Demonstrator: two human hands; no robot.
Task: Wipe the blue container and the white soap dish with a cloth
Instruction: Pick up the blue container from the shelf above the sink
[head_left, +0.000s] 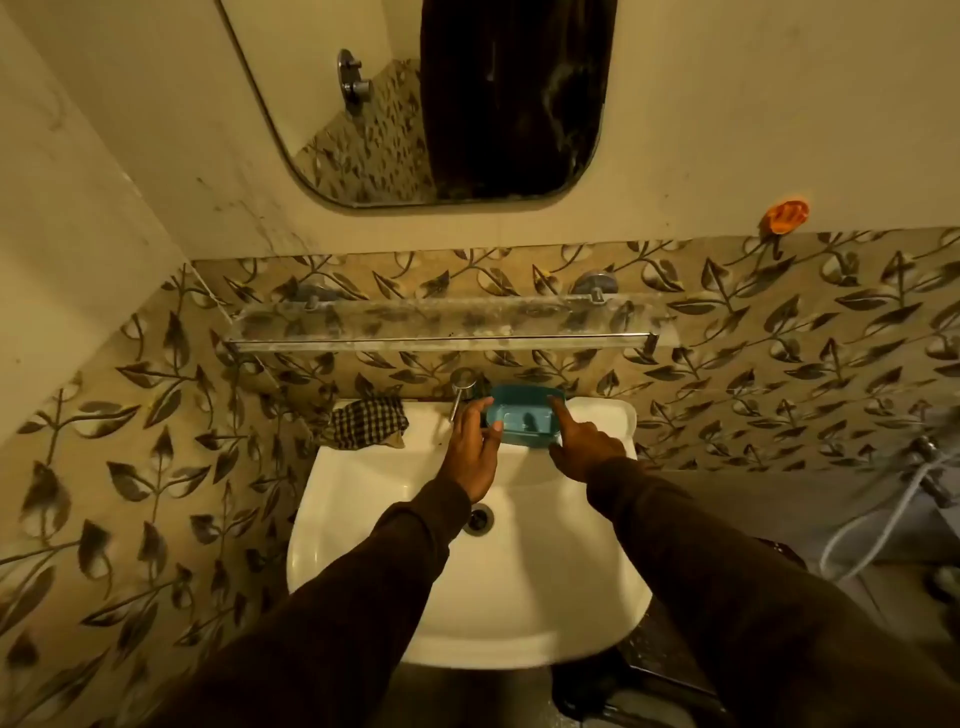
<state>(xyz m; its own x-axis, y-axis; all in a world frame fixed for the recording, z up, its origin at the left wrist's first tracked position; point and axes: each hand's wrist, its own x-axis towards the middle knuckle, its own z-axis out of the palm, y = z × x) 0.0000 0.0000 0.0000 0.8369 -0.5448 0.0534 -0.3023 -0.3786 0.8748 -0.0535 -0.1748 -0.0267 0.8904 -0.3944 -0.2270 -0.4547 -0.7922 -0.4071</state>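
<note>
A person's two hands meet at a blue container on the back rim of a white washbasin, just under the tiled wall. The left hand holds its left end, thumb and fingers curled round the edge. The right hand rests an extended forefinger on the right rim, its other fingers folded under. A tap stands touching-close on the left; a checked cloth lies untouched further left on the rim. Open bowl lies below, a glass shelf overhead.
</note>
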